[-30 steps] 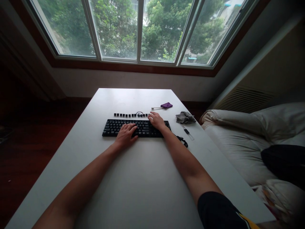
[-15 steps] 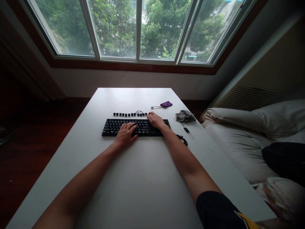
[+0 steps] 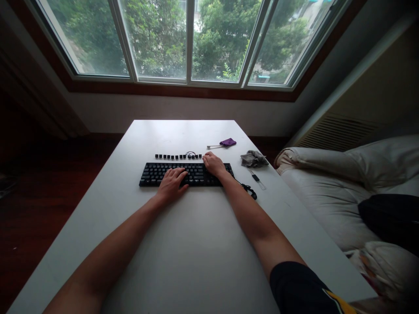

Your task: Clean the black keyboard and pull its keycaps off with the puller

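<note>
A black keyboard [image 3: 152, 174] lies on the white table [image 3: 203, 244] in front of me. My left hand [image 3: 172, 181] rests over its middle, fingers stretched out and thumb near the front edge. My right hand [image 3: 213, 164] is over the keyboard's upper right part, fingers bent and drawn together. Its fingertips are at the right end of a row of loose black keycaps [image 3: 176, 156] behind the keyboard. What they pinch there, if anything, is hidden. A thin wire keycap puller [image 3: 190, 154] appears to lie among the keycaps.
Behind the row lie a cotton swab or thin stick [image 3: 213, 147] and a purple cloth [image 3: 228, 142]. To the right are a grey rag [image 3: 253, 158], a small black-handled wire tool [image 3: 256, 178] and a coiled black cable [image 3: 250, 191]. A sofa [image 3: 321, 192] stands beside the table.
My right fingertips have shifted very slightly and now cover the dark bit that showed beside them at the row's right end. My left hand stays in place.
</note>
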Tool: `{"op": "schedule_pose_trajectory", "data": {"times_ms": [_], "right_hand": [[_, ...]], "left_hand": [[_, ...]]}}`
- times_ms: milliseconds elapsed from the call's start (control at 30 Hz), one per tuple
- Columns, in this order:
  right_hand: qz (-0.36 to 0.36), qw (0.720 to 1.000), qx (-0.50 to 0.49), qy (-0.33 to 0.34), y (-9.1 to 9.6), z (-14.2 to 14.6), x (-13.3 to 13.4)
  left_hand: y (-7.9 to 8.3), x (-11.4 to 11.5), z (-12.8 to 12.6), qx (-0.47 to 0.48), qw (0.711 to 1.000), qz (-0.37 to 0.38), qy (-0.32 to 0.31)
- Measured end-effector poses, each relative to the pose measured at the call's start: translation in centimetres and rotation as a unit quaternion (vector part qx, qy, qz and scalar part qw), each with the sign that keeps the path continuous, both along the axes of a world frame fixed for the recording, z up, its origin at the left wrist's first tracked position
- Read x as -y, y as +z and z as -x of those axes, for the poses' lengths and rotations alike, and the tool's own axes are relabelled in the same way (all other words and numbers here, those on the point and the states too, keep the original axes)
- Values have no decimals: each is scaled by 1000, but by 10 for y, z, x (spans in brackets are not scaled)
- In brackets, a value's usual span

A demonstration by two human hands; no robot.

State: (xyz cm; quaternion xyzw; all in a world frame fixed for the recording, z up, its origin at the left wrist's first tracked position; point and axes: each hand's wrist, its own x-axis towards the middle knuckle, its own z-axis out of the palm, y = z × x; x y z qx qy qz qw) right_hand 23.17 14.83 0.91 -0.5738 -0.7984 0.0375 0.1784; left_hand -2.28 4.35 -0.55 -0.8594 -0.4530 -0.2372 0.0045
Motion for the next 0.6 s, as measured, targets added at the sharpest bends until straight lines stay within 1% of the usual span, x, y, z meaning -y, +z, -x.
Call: {"op": "schedule_pose_trajectory", "data": {"times_ms": [133,267,400,500,600], "right_hand": [[-30,997,-75,-1,5,-2,1],[-14,991,-120,56,10,-3,1],[10,986,-122,112,13,-3,3],[15,985,-116,129,12,-2,4],[0,984,-110,143,8,-2,2]], "left_hand": [[1,0,2,-4,1000,2,-2],[0,0,4,-5,1000,5,-1],[-1,0,5,-5,1000,6,-2],[-1,-1,5,-3,1000,6,-3],[-1,-1,5,-3,1000,7,-3]]}}
